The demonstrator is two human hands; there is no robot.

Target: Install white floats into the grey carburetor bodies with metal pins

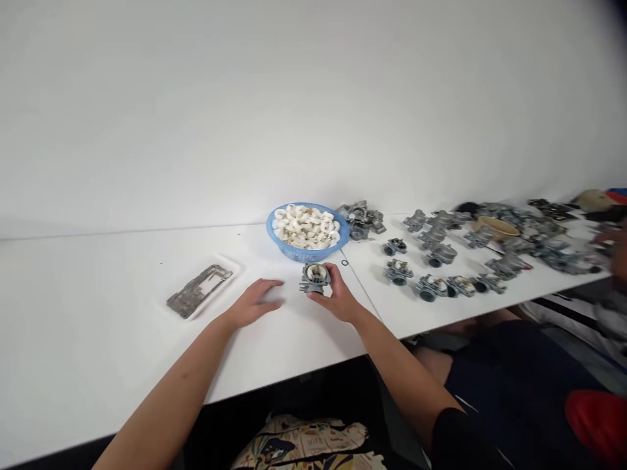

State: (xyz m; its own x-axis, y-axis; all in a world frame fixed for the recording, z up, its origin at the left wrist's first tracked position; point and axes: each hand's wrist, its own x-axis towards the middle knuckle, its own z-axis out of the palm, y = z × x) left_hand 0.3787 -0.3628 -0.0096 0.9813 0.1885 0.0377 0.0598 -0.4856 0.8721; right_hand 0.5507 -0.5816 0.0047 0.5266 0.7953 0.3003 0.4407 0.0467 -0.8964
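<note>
My right hand (341, 297) grips a grey metal carburetor body (315, 279) by its right side, above the white table. A white ring-shaped part sits in the carburetor's upward-facing opening. To the left, my left hand (255, 303) is held apart from it, thumb and fingers spread with nothing between them. Just behind the carburetor stands a blue plastic basket (289, 253) heaped with white plastic parts (308, 225), probably floats. A small black ring (344, 262) lies on the table right of the basket.
A white tray (235, 271) of thin metal pins lies to the left. Several carburetor bodies (434, 287) spread over the table on the right, with a pile (362, 219) beside the basket and a tan bowl (497, 227) farther along. Another person sits close on the right.
</note>
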